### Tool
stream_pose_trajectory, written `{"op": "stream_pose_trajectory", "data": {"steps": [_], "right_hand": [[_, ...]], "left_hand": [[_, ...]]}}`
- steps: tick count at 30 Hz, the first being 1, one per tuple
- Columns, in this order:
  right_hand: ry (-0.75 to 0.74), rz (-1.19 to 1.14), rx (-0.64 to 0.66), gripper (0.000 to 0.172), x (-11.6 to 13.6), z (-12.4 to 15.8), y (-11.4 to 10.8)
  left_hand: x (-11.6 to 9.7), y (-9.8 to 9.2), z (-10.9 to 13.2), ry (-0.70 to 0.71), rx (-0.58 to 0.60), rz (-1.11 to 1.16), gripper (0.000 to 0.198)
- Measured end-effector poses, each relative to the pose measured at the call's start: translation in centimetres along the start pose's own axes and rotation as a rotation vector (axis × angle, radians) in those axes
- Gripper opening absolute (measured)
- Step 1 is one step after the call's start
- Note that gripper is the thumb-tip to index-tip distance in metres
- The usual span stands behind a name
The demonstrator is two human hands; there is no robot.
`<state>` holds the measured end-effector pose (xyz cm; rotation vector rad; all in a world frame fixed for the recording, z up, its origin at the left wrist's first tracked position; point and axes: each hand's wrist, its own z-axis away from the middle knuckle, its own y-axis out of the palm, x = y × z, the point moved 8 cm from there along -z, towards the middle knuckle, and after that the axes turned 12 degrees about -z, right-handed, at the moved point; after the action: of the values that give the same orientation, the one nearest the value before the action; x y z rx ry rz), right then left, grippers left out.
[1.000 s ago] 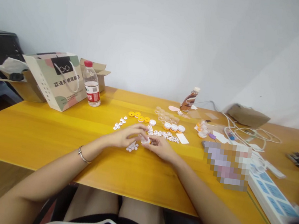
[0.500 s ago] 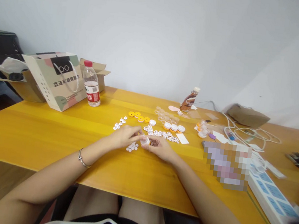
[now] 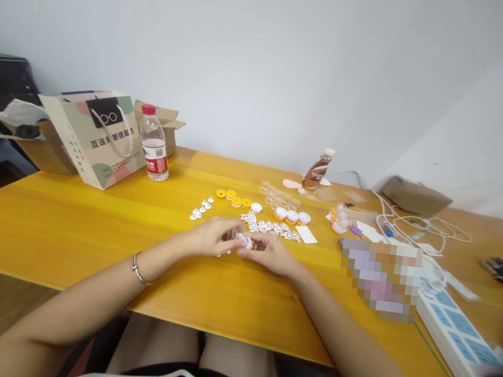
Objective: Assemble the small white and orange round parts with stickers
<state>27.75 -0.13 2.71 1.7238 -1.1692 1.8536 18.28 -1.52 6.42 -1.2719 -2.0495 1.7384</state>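
At far left a paper bag [image 3: 106,148] and a water bottle [image 3: 156,154] stand toward the back of the worktop [image 3: 100,243], well apart from the small parts. Next come small white pieces [image 3: 202,210], loosely grouped, then yellow rings [image 3: 246,203]; parts gathered by kind like this are probably easier to tell apart and reach. The left hand [image 3: 216,236] bends over a few white discs [image 3: 228,251], partly hiding them, its fingertips pinching a small clear-and-white round piece [image 3: 248,242]. The right hand [image 3: 273,254] grips the same piece from the other side, so the hands meet around it, presumably so that one steadies it while the other works. The exact finger contact is too small to tell. Ahead of the right hand lie white openwork pieces [image 3: 274,228], with capped round pieces [image 3: 291,217] in a row behind and a white card [image 3: 307,234] beside.

On the left, a wide stretch of worktop gives that forearm room to swing. The near edge passes beneath both forearms, well apart from the held piece. Farther right, cables [image 3: 414,219] and a power strip [image 3: 451,320] narrow the sideways room.
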Motion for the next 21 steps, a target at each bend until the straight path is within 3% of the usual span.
{"op": "stream_pose_trajectory", "data": {"steps": [4, 7, 10, 12, 15, 18, 21], "right_hand": [[-0.059, 0.09, -0.011, 0.028, 0.4, -0.1, -0.2], [-0.167, 0.21, -0.103, 0.022, 1.4, -0.2, -0.9], [-0.183, 0.253, -0.213, 0.023, 1.6, -0.2, -2.5], [-0.163, 0.232, -0.347, 0.025, 1.4, 0.0, -4.9], [-0.117, 0.144, -0.706, 0.03, 0.4, 1.8, -11.1], [-0.034, 0.26, -1.036, 0.035, -0.6, 4.9, -16.9], [0.164, 0.509, -1.147, 0.036, -2.0, 7.1, -20.4]], "left_hand": [[-0.1, -0.1, 0.0, 0.0, -0.025, -0.007, 0.024], [-0.3, 0.3, -0.1, -0.009, -0.042, 0.005, 0.026], [-0.4, 0.2, -0.2, 0.011, -0.113, 0.015, 0.037], [-0.1, -0.5, -0.1, 0.011, -0.198, 0.004, 0.044], [0.7, -1.6, 0.0, -0.009, -0.299, -0.043, 0.038], [1.7, -2.6, 0.1, -0.037, -0.363, -0.106, 0.032], [2.8, -3.9, 0.3, -0.089, -0.433, -0.174, 0.027]]}}
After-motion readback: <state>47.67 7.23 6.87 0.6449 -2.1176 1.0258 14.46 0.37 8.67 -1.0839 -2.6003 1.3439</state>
